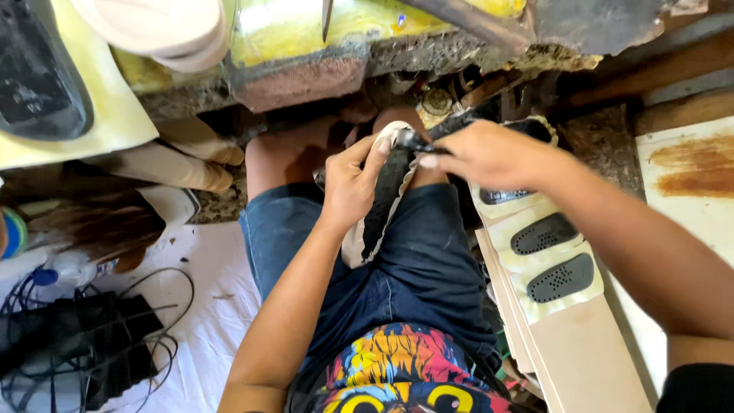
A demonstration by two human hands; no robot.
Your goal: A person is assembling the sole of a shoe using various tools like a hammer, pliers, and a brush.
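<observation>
Over the lap now: the left hand (349, 183) cradles a pale shoe sole (353, 243), fingers wrapped round its upper end, thumb pressing a black strip (384, 195) against it. The right hand (489, 155) pinches the top of that same strip, fingertips closed tight on it at the sole's tip. The strip looks seated along most of the sole's length; only the top end seems left to settle, I'd judge. The sole is cream-coloured, slightly curved, the strip dark and narrow down its middle. Beside the right knee, a stack of tan boards (585, 344) carries cream pieces with black tread pads (562, 278), apparently finished.
</observation>
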